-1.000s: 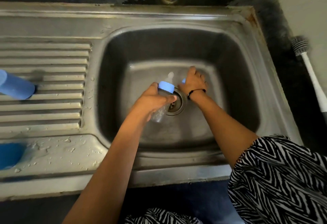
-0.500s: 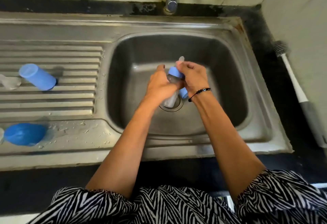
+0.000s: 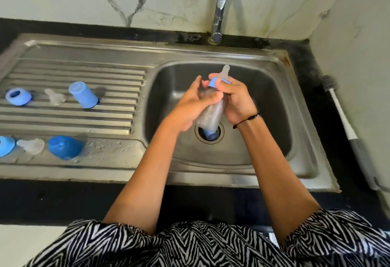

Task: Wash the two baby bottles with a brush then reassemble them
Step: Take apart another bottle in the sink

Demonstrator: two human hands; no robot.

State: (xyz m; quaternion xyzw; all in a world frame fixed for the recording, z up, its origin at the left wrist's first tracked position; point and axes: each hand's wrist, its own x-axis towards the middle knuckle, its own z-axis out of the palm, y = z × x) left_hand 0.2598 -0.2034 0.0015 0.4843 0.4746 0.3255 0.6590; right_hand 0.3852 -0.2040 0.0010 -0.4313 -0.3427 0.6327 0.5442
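Over the sink basin (image 3: 274,102) both hands hold one clear baby bottle (image 3: 211,112), tilted, with its blue collar (image 3: 214,82) and clear teat (image 3: 224,72) on top. My left hand (image 3: 194,106) grips the bottle's body from the left. My right hand (image 3: 237,100) grips it at the collar and neck. A blue piece (image 3: 210,135) shows below the bottle's lower end, over the drain; I cannot tell if it is attached. The bottle brush (image 3: 341,112) lies on the dark counter to the right of the sink.
On the ribbed drainboard (image 3: 118,117) at left lie a blue ring (image 3: 18,97), a clear teat (image 3: 55,97) and a blue cap (image 3: 83,94). Nearer me are another ring (image 3: 5,145), teat (image 3: 31,145) and cap (image 3: 64,147). The faucet (image 3: 220,13) stands behind the basin, with no water running.
Both hands have lifted the bottle from near the drain. My right hand has come onto the collar. The view has pulled back and shows more of the drainboard.
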